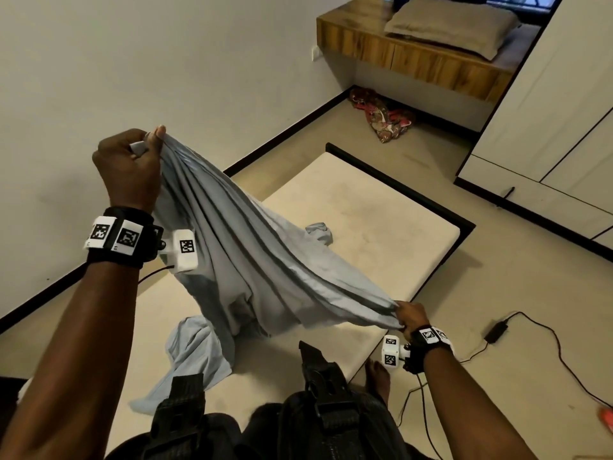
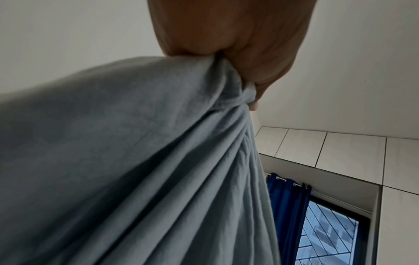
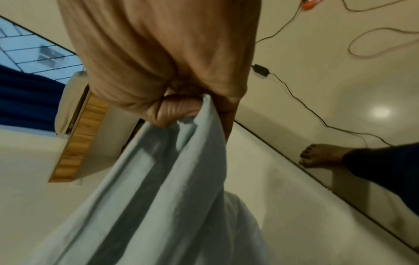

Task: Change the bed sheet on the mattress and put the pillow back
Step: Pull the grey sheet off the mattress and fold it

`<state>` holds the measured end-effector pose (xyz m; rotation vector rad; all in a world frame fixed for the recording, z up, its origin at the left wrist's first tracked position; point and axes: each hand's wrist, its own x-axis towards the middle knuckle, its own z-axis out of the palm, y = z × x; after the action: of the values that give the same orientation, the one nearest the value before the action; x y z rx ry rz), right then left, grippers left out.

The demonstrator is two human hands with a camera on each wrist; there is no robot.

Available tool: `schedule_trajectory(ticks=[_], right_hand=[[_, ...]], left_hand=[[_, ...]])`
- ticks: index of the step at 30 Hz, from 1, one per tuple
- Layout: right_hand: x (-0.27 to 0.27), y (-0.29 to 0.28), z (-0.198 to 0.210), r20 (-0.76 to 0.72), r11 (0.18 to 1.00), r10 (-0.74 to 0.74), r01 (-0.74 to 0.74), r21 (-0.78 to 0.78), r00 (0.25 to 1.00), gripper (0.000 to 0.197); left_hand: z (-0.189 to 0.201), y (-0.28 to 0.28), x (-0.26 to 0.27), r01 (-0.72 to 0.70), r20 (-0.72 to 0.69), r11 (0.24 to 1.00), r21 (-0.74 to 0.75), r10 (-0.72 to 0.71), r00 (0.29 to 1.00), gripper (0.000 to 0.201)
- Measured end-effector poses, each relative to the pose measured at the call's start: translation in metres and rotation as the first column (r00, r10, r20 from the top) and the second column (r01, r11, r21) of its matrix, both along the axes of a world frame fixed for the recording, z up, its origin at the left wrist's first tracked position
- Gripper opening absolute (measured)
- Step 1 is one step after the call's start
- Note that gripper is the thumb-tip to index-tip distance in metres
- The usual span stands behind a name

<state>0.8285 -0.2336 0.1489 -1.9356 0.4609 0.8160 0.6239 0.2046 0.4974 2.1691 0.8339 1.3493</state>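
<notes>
We spread the sheet (image 1: 252,260) over the bare mattress (image 1: 365,220): left hand (image 1: 127,167) at ten o'clock, right hand (image 1: 411,318) at four o'clock, fingers (image 3: 172,111) clenched on bunched edges; next, find its corners.

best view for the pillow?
Head view: the pillow lies whole on the wooden bench. Right wrist shows only a blurred edge of it; left wrist shows none, only the blue sheet.

Pale walls (image 1: 166,61), wooden ledge (image 1: 414,58), seemingly tiled floor (image 1: 497,310)
</notes>
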Motion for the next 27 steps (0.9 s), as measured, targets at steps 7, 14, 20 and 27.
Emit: schedule_trajectory(ticks=[7,14,20,27], right_hand=[[-0.004,-0.037,-0.027,0.044,0.977,-0.021,0.030,-0.212,0.999,0.027],[-0.018,-0.046,-0.016,-0.076,0.980,-0.081,0.066,-0.187,0.994,0.020],[-0.009,-0.056,-0.011,-0.141,0.916,-0.313,0.338,0.214,0.939,0.006],[-0.001,-0.059,-0.024,0.075,0.996,0.077,-0.073,-0.053,0.994,0.038]], left_hand=[[-0.002,-0.003,0.008,0.027,-0.004,0.999,0.016,-0.027,1.000,0.060],[-0.013,-0.015,0.017,0.079,-0.037,0.997,0.011,-0.079,0.996,0.057],[-0.012,-0.012,0.018,0.076,-0.048,0.997,0.006,-0.075,0.996,0.061],[-0.013,-0.020,0.024,0.082,-0.030,0.997,0.005,-0.081,0.996,0.056]])
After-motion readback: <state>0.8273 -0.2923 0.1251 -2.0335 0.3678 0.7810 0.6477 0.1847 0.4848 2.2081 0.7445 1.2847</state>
